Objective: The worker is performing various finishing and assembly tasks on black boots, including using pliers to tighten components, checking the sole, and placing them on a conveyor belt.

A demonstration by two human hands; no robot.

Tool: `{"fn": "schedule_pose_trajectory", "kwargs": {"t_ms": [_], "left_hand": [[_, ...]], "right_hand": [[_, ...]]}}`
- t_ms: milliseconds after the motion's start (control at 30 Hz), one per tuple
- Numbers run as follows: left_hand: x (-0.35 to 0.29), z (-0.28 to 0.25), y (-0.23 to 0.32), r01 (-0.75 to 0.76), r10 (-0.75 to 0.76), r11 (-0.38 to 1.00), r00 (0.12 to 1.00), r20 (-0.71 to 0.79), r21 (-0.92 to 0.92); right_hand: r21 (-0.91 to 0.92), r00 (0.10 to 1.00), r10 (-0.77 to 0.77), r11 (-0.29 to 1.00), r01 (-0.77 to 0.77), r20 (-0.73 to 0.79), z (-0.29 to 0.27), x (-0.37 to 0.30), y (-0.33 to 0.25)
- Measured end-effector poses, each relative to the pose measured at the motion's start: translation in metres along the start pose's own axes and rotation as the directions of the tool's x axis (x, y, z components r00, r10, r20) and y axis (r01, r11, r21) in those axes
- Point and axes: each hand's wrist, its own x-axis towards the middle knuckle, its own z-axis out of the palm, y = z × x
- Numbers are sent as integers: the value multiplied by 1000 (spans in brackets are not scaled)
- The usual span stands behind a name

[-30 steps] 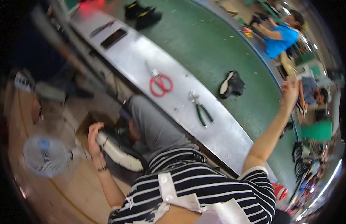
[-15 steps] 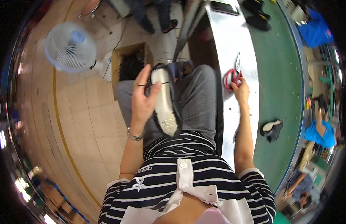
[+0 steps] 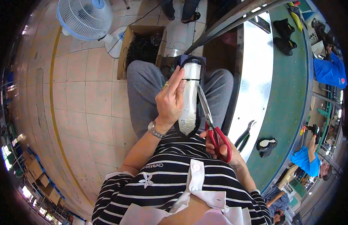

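Above my lap a black shoe upper on a last lies sole side up, its pale bottom [image 3: 189, 103] facing me and its toe end hidden by nothing but dark edging. A thin black band [image 3: 192, 79] crosses that bottom. My left hand [image 3: 170, 103] grips the shoe along its left side, fingers pressed against the edge. In my right hand [image 3: 212, 145] are red-handled scissors [image 3: 204, 105], thumb and fingers at the loops. Their blades point away from me along the shoe's right edge, tips close to the band; whether they touch it I cannot tell.
Pliers [image 3: 243, 137] and a dark flat device [image 3: 261, 23] lie on the shiny metal bench [image 3: 252, 82] at my right. Beyond, a green surface [image 3: 282, 101] carries a small shoe piece [image 3: 267, 147] and black shoes [image 3: 284, 35]. A fan [image 3: 84, 17] and carton [image 3: 123, 56] stand left; other people are nearby.
My right hand has lifted the scissors off the bench and brought them left to the shoe. The shoe has shifted slightly and sits straighter in my left hand.
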Motion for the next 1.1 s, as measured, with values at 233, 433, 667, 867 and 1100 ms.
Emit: {"fn": "schedule_pose_trajectory", "kwargs": {"t_ms": [233,433,667,867,1100], "left_hand": [[-3,0,-4,-30,30,999,999,-11,17],[-6,-1,-1,-77,75,992,997,21,104],[5,-14,4,-271,293,898,956,-11,346],[8,-23,8,-332,384,859,921,-63,389],[60,-80,78,-174,292,936,868,-402,306]], "right_hand": [[-122,993,34,991,-48,-116,8,27,-16],[-289,940,-211,949,130,-267,9,39,26],[-389,921,-292,904,179,-256,-7,9,6],[-466,937,-298,865,184,-184,-9,7,9],[-676,577,-577,735,59,-578,-98,17,9]]}}
